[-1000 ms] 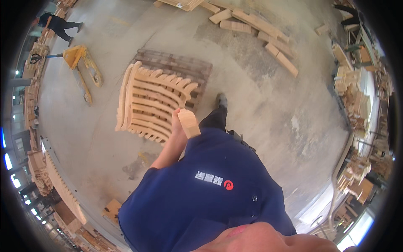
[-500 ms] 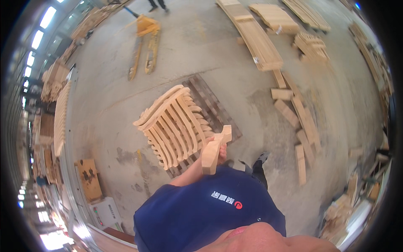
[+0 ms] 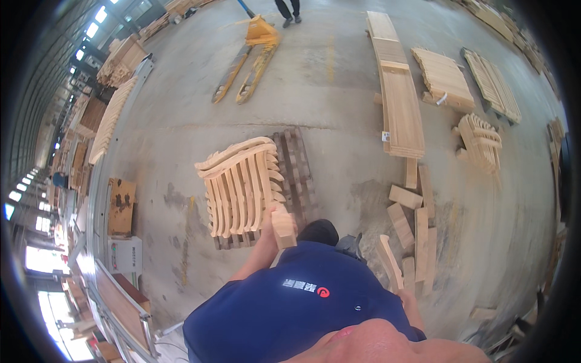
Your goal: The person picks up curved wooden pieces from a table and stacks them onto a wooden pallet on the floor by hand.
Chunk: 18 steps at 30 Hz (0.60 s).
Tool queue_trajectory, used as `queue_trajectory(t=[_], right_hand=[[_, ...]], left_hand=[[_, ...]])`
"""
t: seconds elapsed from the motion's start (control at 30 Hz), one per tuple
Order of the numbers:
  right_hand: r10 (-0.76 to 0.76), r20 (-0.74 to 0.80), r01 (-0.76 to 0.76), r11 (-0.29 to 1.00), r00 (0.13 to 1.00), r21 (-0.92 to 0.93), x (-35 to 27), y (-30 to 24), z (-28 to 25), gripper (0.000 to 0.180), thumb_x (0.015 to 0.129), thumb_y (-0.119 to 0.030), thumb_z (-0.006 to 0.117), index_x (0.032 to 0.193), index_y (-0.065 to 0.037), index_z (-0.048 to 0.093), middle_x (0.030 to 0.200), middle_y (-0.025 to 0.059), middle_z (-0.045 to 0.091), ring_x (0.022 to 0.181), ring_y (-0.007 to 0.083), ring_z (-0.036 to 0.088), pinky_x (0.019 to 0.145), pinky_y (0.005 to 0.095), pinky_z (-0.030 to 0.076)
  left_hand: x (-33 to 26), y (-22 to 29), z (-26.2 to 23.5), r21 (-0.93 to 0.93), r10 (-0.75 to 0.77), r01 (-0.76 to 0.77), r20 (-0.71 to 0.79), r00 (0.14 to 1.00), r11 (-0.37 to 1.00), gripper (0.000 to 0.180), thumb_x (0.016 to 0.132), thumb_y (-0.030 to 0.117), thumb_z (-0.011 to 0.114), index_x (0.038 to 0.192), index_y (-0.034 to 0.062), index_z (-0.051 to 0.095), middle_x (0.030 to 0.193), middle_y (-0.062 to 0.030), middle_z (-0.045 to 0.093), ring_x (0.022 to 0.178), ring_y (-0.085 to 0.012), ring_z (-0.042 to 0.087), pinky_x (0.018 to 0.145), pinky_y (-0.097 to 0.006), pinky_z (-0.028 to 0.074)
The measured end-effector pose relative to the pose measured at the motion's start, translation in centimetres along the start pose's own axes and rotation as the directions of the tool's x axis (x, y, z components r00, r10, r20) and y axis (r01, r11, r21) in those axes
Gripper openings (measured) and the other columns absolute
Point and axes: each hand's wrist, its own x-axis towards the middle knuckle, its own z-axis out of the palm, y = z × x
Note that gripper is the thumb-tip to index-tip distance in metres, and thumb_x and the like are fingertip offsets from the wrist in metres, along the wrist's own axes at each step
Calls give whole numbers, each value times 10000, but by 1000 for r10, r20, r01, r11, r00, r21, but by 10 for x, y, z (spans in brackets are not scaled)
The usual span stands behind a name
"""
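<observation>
My left hand point(image 3: 270, 219) is closed around a thick shaped wooden piece point(image 3: 283, 228), whose blocky end points toward me in front of my shirt. Just beyond it stands a stack of curved wooden pieces point(image 3: 239, 193), with long ones laid across the far side. The stack rests on a slatted wooden pallet point(image 3: 295, 163). At my right side, my right hand point(image 3: 410, 300) grips the near end of a slender curved wooden piece point(image 3: 390, 260). Its far end points away from me, and the fingers are partly hidden.
Loose wooden blocks point(image 3: 400, 224) lie on the floor to the right, in front of a long stack of boards point(image 3: 402, 115). Further right are more wood stacks point(image 3: 445, 78). A yellow pallet jack point(image 3: 261, 33) stands ahead, with a person's legs point(image 3: 289, 11) beyond. At left is a cardboard box point(image 3: 123, 206).
My left hand has drawn the wooden piece in toward my body. My right hand has come into view at the right with a curved piece. The whole view has turned.
</observation>
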Motion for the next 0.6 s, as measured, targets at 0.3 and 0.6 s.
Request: queue_trajectory(t=[0.3,0.6], right_hand=[[-22,31,23,999,999,-42,-6,-218,-75,238,752,-20,633,969,76,640,831,161,635,726,289,664,588,452,529],[-195,-33,170,916,980,-364,1,-467,-83,260,742,-65,660,965,69,657,846,157,649,746,270,666,619,438,529]], left_hand=[[102,37,32,-238,114,-139,-117,987,961,402,825,428,596,853,28,556,765,-75,585,659,-203,591,608,-321,524],[218,153,98,-520,72,-30,60,996,853,519,819,473,666,984,2,524,792,-76,563,651,-207,566,583,-314,511]])
